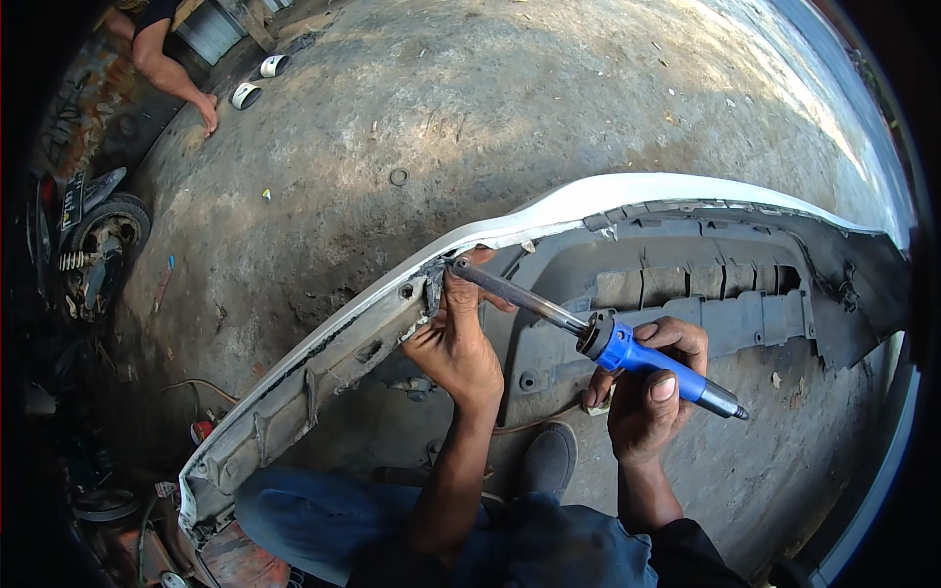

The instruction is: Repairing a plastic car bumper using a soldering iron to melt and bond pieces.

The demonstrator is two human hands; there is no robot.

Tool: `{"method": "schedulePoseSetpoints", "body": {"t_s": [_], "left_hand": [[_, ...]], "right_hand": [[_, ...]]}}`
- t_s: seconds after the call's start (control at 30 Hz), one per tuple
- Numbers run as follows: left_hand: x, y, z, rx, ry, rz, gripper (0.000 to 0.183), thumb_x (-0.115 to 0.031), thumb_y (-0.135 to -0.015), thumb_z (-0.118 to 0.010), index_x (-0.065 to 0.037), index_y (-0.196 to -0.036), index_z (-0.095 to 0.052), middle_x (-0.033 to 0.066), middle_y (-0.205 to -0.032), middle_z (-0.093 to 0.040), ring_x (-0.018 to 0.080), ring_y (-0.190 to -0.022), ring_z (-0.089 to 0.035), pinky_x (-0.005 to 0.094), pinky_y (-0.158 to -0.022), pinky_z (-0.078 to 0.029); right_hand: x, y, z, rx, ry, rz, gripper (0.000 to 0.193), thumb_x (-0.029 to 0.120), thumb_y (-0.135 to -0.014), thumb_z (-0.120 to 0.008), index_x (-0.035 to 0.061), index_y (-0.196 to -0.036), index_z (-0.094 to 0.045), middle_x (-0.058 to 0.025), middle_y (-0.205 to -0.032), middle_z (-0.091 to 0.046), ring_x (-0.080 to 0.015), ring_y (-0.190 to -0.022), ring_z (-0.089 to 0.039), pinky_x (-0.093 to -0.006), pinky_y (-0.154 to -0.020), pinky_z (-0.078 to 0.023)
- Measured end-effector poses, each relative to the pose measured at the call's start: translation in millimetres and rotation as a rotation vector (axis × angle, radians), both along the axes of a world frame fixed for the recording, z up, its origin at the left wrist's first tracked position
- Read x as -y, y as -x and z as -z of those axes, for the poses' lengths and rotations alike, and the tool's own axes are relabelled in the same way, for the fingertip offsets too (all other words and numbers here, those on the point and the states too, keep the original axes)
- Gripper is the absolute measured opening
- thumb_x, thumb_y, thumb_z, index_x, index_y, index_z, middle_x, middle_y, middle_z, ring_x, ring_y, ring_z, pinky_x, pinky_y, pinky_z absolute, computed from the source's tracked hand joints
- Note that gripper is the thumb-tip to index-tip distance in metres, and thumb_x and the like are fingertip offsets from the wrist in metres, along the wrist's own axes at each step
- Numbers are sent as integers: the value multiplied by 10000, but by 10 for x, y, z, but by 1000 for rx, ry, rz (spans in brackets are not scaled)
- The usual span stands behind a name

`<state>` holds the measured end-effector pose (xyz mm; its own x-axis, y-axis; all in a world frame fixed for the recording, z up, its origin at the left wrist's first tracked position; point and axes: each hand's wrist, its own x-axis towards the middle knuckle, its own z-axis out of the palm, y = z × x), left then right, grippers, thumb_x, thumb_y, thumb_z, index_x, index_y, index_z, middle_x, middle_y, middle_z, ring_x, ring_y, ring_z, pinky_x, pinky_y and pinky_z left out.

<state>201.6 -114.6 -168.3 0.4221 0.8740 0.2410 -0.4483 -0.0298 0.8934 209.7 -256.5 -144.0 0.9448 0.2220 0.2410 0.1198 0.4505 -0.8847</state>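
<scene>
A white car bumper (627,184) lies across in front of me with its dark inner side towards me. My left hand (456,348) is closed on its rim, thumb up on the inner side, beside a rough, torn dark patch (432,284). In my right hand (655,392) is a soldering iron (621,349) with a blue handle and a long metal barrel. The iron slants up to the left, and its tip is at the torn patch, next to my left thumb. Whether the tip touches the plastic I cannot tell. Some left fingers are hidden behind the rim.
Another person's bare leg (165,71) shows at the far left, near two white ring-shaped pieces (274,66). A motorcycle wheel (110,245) stands at the left. Red machinery (132,544) sits at the lower left. My shoe (549,461) rests on the concrete inside the bumper's curve.
</scene>
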Motion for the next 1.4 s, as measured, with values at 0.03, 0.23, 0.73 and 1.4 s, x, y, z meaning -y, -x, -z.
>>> {"method": "schedulePoseSetpoints", "body": {"t_s": [0.03, 0.23, 0.73, 1.4], "left_hand": [[-5, 7, 25, -2, 0, 0, 233, -146, -937, -539, 76, -932, -610, 166, -869, -660, 136, -513, -579, 284, -471, -520], [2, -12, 64, -38, -21, -66, 249, -152, -941, -536, 87, -907, -597, 157, -817, -646, 144, -506, -581, 283, -487, -513], [13, 23, -28, -24, 2, 15, 189, -88, -918, -563, 80, -996, -602, 149, -874, -663, 127, -631, -601, 258, -514, -497], [89, -33, -53, -94, 9, -43, 238, -172, -903, -607, 63, -869, -614, 130, -820, -642, 110, -512, -542, 282, -498, -506]], "right_hand": [[-6, 23, 12, -5, -6, -1, 497, 372, -876, -610, -50, -1051, -415, -170, -853, -523, -181, -532, -574, -263, -451, -485], [34, 118, 36, 9, -38, -39, 476, 317, -873, -632, -63, -1057, -411, -209, -914, -516, -213, -558, -604, -281, -466, -526], [135, 175, 86, 21, -25, -28, 473, 337, -886, -607, -49, -1073, -408, -192, -984, -468, -240, -539, -617, -276, -409, -501], [103, 241, 18, 229, 218, 7, 327, 296, -845, -670, 0, -963, -596, -152, -856, -618, -174, -657, -634, -283, -583, -517]]}}
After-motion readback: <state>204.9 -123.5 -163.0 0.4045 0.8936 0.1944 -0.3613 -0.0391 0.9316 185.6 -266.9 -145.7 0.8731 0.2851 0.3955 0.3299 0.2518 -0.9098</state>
